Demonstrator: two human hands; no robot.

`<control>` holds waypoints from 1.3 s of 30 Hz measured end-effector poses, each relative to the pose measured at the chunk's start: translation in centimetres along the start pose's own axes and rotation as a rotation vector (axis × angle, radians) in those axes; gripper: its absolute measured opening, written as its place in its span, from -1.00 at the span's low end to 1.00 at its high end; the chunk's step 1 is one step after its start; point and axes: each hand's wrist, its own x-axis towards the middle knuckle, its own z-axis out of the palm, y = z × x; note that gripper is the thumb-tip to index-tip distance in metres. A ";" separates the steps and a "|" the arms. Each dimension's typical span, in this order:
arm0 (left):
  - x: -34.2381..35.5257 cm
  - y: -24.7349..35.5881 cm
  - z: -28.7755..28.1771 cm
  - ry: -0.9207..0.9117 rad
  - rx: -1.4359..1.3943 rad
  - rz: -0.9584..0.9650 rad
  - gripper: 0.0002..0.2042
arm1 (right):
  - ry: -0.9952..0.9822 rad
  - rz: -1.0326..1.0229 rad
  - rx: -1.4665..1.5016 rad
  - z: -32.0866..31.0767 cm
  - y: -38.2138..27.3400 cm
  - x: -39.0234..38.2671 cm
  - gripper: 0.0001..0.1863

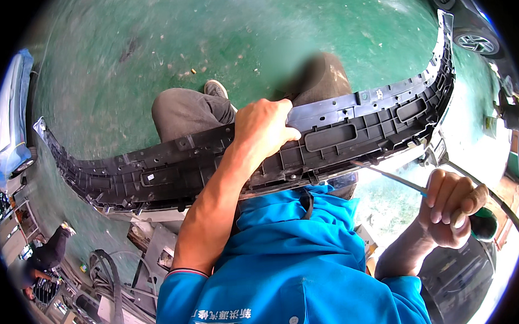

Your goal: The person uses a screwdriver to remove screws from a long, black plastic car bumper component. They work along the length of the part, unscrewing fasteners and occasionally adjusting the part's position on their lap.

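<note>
The left hand [262, 126] curled over the edge of the bumper [331, 138]; the right hand [451, 203] gripped a screwdriver [400, 182] angled toward its underside. Across the lap of the worker [298, 259], the ribbed plastic looked light but bendy, best held mid-span.

A long, curved black panel [328, 137] stretches crosswise before someone in a blue shirt [287, 265], knees [176, 110] past its far edge. The left hand [262, 124] clasps that far edge near mid-length; the right hand [451, 204] grips a screwdriver [486, 226], its shaft [396, 178] aimed toward the near edge.
</note>
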 end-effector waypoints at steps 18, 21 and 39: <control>0.3 0.6 -0.6 -0.075 -0.073 -0.078 -0.61 | 0.192 0.022 -0.111 -3.5 1.5 -1.9 -0.73; 0.3 0.6 -0.7 -0.084 -0.072 -0.080 -0.61 | 0.204 0.024 -0.110 -3.1 2.1 -1.8 -0.74; 0.0 0.9 -0.5 -0.049 -0.032 -0.065 -0.59 | 0.220 -0.014 -0.173 -1.6 4.2 -2.8 -0.79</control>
